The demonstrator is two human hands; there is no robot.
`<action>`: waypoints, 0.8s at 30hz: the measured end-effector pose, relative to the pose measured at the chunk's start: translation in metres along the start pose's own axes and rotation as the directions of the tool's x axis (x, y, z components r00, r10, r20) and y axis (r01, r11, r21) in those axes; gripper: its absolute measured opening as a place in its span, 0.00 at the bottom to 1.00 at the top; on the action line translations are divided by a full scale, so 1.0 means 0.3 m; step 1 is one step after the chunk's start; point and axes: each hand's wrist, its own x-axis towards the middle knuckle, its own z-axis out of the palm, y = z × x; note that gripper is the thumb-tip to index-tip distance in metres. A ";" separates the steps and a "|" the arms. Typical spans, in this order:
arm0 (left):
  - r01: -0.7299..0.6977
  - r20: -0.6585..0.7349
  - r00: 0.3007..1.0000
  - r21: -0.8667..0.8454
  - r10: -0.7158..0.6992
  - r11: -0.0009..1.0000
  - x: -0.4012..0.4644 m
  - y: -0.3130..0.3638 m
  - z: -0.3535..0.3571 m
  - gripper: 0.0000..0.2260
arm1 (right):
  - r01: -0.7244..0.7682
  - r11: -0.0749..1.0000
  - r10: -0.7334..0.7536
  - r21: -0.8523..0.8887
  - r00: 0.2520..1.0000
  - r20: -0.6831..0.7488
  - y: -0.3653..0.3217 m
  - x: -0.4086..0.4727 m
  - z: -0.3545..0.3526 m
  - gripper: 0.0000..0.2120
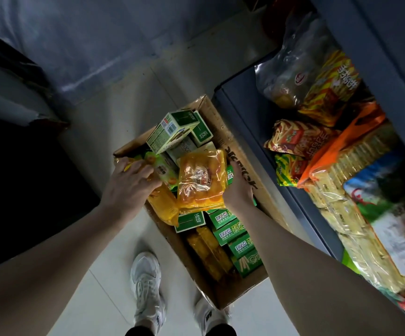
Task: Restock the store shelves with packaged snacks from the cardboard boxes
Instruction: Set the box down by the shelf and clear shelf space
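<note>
Both hands are down in the cardboard box (223, 297) at centre frame; the left hand (130, 183) has its fingers curled over a green-and-yellow snack pack (159, 167) at the box's left edge, so I'd call that a grasp; the right hand (239, 185) sits against the right side of the clear yellow bag (201, 180), but its fingertips are tucked behind the bag and I honestly can't tell if it's gripping or just bracing.

If the plan is to lift that yellow bag, I'd get the right thumb over the top and the fingers under; it looks soft and slippery, so pinching one corner probably just stretches the film. Watch the green carton (172, 132) tilted on the heap just above the hands; it's leaning on the other cartons and looks ready to slide if the pile shifts.

More green boxes (230, 229) are lined up in the lower part of the box, still packed; lots left to move, I reckon.

The shelf (252, 112) runs down the right of the frame, already holding a red-and-yellow snack bag (298, 139) and cracker packs (356, 156); a white sneaker (147, 284) stands bottom centre, just left of the box.
</note>
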 end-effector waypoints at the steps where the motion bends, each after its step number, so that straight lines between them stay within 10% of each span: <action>1: -0.012 -0.033 0.999 -0.015 0.011 1.000 -0.011 0.001 -0.008 0.28 | 0.004 1.000 -0.004 0.017 1.000 -0.005 -0.001 -0.014 -0.005 0.41; 6: -0.043 -0.130 0.991 -0.053 0.036 0.998 -0.042 0.016 -0.037 0.27 | -0.070 0.981 0.079 0.182 0.996 -0.045 0.004 -0.032 -0.008 0.27; 12: -0.036 -0.063 0.998 -0.063 0.032 0.997 -0.026 0.027 0.034 0.26 | -0.311 0.841 0.209 0.442 0.942 0.264 0.003 0.022 0.112 0.51; 24: -0.035 -0.041 0.999 -0.064 0.032 0.997 -0.064 0.070 -0.005 0.25 | 0.128 0.961 -0.121 0.246 0.992 -0.043 0.003 -0.091 0.027 0.41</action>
